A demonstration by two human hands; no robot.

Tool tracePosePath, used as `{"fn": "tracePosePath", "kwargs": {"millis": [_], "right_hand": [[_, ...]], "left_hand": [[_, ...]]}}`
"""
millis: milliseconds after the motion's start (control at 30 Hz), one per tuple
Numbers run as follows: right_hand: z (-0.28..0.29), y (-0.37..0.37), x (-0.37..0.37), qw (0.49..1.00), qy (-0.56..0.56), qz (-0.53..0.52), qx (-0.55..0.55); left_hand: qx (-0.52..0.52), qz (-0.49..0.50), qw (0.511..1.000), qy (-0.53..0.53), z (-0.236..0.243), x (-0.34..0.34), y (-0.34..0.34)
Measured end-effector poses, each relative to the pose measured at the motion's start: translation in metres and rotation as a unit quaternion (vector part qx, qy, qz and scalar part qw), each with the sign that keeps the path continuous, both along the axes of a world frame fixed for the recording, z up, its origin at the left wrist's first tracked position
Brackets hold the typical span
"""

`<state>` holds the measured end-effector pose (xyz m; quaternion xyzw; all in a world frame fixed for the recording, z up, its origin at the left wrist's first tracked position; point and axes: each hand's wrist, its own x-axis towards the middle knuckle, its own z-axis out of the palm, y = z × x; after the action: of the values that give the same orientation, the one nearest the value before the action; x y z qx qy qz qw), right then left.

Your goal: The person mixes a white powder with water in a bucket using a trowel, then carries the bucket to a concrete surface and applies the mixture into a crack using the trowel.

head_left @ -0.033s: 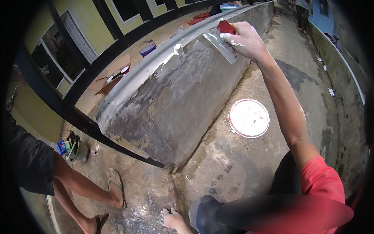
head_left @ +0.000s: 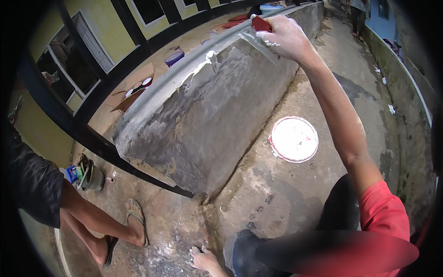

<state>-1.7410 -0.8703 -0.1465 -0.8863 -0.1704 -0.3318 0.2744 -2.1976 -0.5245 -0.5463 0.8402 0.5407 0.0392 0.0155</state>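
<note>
My right hand [head_left: 288, 39] is closed round a red putty knife [head_left: 262, 25] near the far end of a low concrete wall [head_left: 207, 115]. Its wide blade lies against or just over the wall's side face, close to the top edge; contact is hard to make out. White putty [head_left: 210, 56] clings along that edge, and white smears cover my fingers. Down at the lower edge, my left hand [head_left: 203, 258] has its fingers apart, holding nothing, by the concrete ground. A round white lid or tub top [head_left: 294, 139] with a red rim, coated in white, sits on the ground right of the wall.
A person's legs [head_left: 97, 217] in sandals stand at left, near a dark bucket [head_left: 94, 177]. A black metal post [head_left: 99, 143] slants down beside the wall. Behind it are cardboard [head_left: 134, 92] and a purple bucket [head_left: 174, 56]. Another low wall [head_left: 406, 87] borders the path.
My right hand and the putty knife have shifted slightly up and left. The standing person's nearer foot has moved a little. My left hand stays in place.
</note>
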Motion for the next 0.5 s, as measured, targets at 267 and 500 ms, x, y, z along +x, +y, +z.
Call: {"fn": "tracePosePath", "kwargs": {"millis": [267, 500], "right_hand": [[0.079, 0.08, 0.022, 0.936, -0.037, 0.024, -0.349], [0.078, 0.142, -0.021, 0.927, -0.048, 0.112, -0.354]], "left_hand": [[-0.007, -0.013, 0.999, -0.048, -0.012, 0.013, -0.005], [-0.009, -0.022, 0.998, -0.051, -0.016, 0.004, 0.002]]}}
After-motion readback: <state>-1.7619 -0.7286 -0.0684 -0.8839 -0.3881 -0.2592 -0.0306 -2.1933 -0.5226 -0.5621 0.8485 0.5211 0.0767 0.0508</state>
